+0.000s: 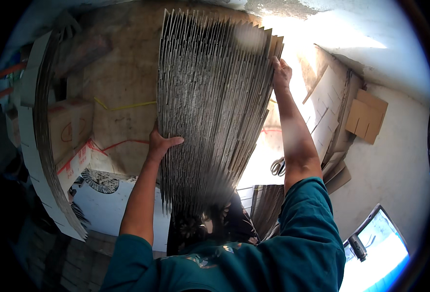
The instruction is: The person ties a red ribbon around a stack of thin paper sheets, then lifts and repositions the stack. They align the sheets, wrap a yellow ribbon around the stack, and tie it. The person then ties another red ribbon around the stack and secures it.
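Observation:
A thick bundle of grey-brown cardboard sheets (210, 107) stands on edge in front of me, its many thin edges facing up and fanning toward the far right. On its near left side, my left hand (162, 143) grips the bundle, thumb lying over the edges and the other fingers hidden behind the side. My right hand (282, 73) is closed on the far right corner, where a few lighter brown sheets show. The bundle's near end hangs over my lap and is partly blurred.
Under the bundle is a brown worktable (127, 63) with a yellow strap (122, 106) and a red strap (130, 141). Scissors (278, 167) lie by my right forearm. White slotted sheets (324, 109) lean at right, another white stack (32, 126) at left beside a cardboard box (71, 124).

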Available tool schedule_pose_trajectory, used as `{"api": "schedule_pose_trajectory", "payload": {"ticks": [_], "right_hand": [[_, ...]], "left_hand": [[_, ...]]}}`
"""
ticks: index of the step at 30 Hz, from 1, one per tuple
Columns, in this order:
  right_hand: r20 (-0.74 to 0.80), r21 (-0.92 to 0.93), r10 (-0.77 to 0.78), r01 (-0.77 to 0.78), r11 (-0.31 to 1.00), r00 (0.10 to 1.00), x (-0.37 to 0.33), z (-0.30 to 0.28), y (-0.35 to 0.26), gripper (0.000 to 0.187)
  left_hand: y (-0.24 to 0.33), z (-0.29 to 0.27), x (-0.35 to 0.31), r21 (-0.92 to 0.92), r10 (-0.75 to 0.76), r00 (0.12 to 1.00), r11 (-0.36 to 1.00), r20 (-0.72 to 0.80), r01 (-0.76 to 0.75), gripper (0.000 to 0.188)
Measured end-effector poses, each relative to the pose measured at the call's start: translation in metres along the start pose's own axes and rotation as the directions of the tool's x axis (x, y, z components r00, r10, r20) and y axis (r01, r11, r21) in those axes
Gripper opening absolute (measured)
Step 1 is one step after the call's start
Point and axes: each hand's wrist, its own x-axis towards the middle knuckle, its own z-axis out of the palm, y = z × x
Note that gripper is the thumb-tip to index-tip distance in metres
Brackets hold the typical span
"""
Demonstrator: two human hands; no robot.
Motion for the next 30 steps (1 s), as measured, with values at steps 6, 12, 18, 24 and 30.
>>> {"api": "schedule_pose_trajectory", "payload": {"ticks": [6, 12, 18, 24, 30], "right_hand": [[-0.086, 0.233, 0.061, -0.040, 0.972, 0.994, -0.007, -0.002, 0.006, 0.028], [-0.113, 0.091, -0.108, 0.119, 0.989, 0.988, -0.010, -0.003, -0.003, 0.038], [-0.047, -0.039, -0.085, 0.083, 0.996, 0.995, -0.016, -0.001, -0.025, 0.048], [-0.071, -0.107, -0.112, 0.104, 0.989, 0.991, -0.027, 0.005, -0.047, 0.045], [-0.020, -0.455, -0.340, 0.294, 0.841, 0.940, -0.006, -0.005, -0.011, 0.039]], "left_hand": [[0.005, 0.002, -0.001, -0.018, -0.026, 1.000, 1.000, 0.011, 0.026, 0.086], [0.005, 0.004, 0.000, -0.021, -0.035, 0.999, 0.999, 0.001, 0.035, 0.085], [0.006, 0.003, 0.000, -0.001, -0.016, 1.000, 1.000, -0.006, 0.016, 0.086], [0.004, 0.002, 0.000, -0.050, -0.037, 0.999, 0.998, 0.004, 0.037, 0.088], [0.001, 0.002, 0.001, -0.010, -0.038, 0.999, 0.999, 0.012, 0.038, 0.089]]}}
